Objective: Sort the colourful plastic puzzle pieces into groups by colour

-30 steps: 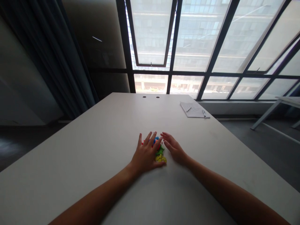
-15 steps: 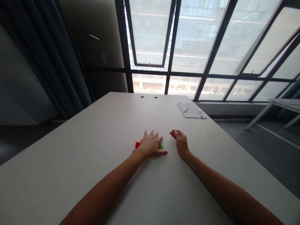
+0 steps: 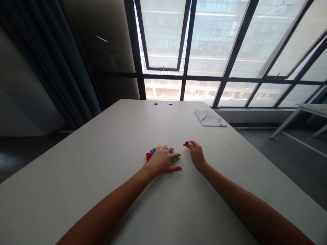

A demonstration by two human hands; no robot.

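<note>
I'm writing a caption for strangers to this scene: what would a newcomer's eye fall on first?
Probably the small, bright pieces, with red, blue and green showing around the spread left hand near the middle of the white table. The partly curled right hand stands out just to their right, apart from them. Beyond the table's far edge, tall bright windows fill much of the upper view.

Readable text: none | paper sheet (image 3: 211,118): faint lines, too small to read
</note>
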